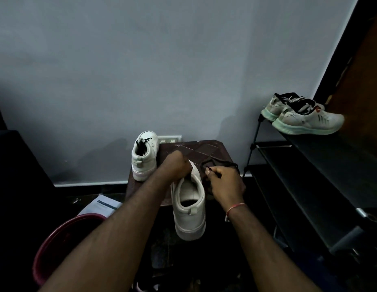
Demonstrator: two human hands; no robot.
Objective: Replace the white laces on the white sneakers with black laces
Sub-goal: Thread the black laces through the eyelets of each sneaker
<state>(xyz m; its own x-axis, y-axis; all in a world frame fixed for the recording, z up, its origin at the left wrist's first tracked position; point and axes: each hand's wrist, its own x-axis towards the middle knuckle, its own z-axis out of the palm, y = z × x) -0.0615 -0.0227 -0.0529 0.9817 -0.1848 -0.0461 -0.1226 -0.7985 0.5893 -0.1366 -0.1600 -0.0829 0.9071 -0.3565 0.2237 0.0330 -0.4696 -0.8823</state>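
Observation:
A white sneaker (189, 207) lies heel toward me over the near edge of a small dark stool (206, 148). My left hand (176, 165) grips its front part, fingers curled over the tongue area. My right hand (224, 182) pinches a black lace (223, 163), which loops loosely on the stool just beyond the shoe. No lace shows on this sneaker. A second white sneaker (144, 154) stands at the stool's left edge with black laces in it.
A dark shoe rack (310, 175) stands on the right with a pair of white running shoes (301, 114) on top. A maroon bucket (63, 241) and a paper (101, 207) lie at lower left. A grey wall with a socket plate (169, 139) is behind.

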